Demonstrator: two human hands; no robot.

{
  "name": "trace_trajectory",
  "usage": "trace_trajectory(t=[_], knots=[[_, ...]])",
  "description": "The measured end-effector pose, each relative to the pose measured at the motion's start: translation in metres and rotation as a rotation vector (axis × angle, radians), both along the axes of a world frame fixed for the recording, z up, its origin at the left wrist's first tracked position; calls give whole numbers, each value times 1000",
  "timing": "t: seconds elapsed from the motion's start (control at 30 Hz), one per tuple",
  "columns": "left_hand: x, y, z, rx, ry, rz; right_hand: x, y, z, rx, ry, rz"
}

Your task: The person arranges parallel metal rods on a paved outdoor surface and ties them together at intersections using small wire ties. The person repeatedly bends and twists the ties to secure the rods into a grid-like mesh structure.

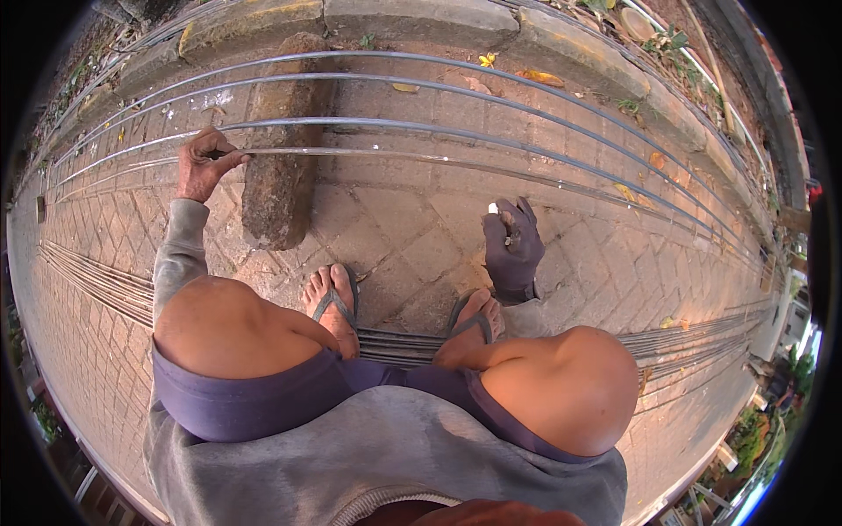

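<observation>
My bare left hand (210, 164) pinches a thin brownish metal rod (395, 156) between thumb and fingers. That rod is the nearest of several long rods lying side by side, and small white marks dot it. Three greyer rods, one of them a grey rod (395, 125) just beyond, run roughly parallel. All cross over a rough brown block (281, 197). In a dark glove, my right hand (515, 250) is closed around a small white piece of chalk (493, 209), whose end sticks out by the fingertips. This hand is apart from the rods, above the paving.
My sandalled feet (331, 298) stand on brick paving (386, 223). More rods (399, 344) lie bundled behind them, reaching out to both sides. A stone kerb (421, 22) with yellow paint runs along the far side. Fallen leaves, one a yellow leaf (405, 88), are scattered about.
</observation>
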State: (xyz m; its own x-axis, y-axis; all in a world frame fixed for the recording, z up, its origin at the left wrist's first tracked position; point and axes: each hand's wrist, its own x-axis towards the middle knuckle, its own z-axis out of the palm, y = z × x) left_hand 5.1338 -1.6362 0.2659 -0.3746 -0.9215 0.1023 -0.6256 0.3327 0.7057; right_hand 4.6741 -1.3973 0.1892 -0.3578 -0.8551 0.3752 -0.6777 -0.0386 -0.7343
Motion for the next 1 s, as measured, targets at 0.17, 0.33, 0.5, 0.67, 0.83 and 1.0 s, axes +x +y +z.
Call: trace_trajectory(t=[0.17,0.33,0.5,0.67,0.83,1.0], knots=[[-2,-1,2,21,-4,27,34,-53,35,-186,115,142],[-4,-1,7,43,-4,33,51,-71,29,-246,131,157],[-5,1,9,61,18,40,62,-73,25,-228,134,98],[-5,1,10,9,-68,42,57,-75,15,-235,337,121],[-4,1,9,25,-50,31,74,-30,-24,829,447,353],[-1,0,10,44,-54,73,32,-12,21,234,286,528]])
